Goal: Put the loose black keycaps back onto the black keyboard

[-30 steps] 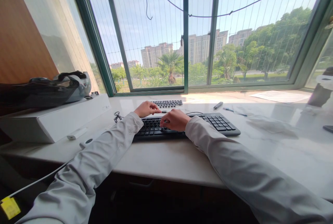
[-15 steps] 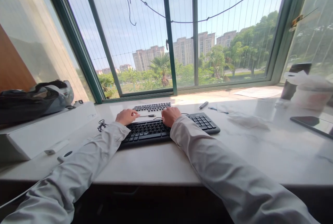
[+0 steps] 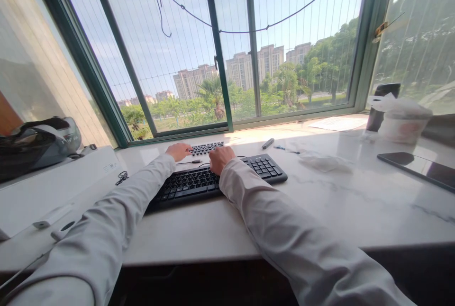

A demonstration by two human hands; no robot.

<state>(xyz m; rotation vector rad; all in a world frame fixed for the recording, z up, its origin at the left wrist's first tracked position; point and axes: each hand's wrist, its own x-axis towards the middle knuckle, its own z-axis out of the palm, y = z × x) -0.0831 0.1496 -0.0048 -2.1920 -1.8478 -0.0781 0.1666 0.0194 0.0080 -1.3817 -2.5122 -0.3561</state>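
Note:
A black keyboard (image 3: 192, 185) lies on the white marble tabletop, its number pad (image 3: 263, 166) to the right of my right arm. Behind it, rows of loose black keycaps (image 3: 209, 148) are laid out. My left hand (image 3: 179, 151) is at the left end of these rows, its fingertips drawn together at the caps; what they grip is too small to make out. Over the keyboard's back edge my right hand (image 3: 221, 159) is closed, its fingertips hidden. A cable with a plug (image 3: 196, 161) lies between keyboard and keycaps.
At left stand a white box (image 3: 53, 190) and a dark bag (image 3: 39, 147). To the right are a small grey tool (image 3: 268, 143), a thin blue-tipped tool (image 3: 279, 147), a clear plastic bag (image 3: 325, 161), a tablet (image 3: 419, 166) and a wrapped tub (image 3: 405, 123). A window is behind.
My left hand has moved forward and right, from beside the keyboard to the keycap rows. My right hand stays at the keyboard's back edge. The whole view has shifted slightly.

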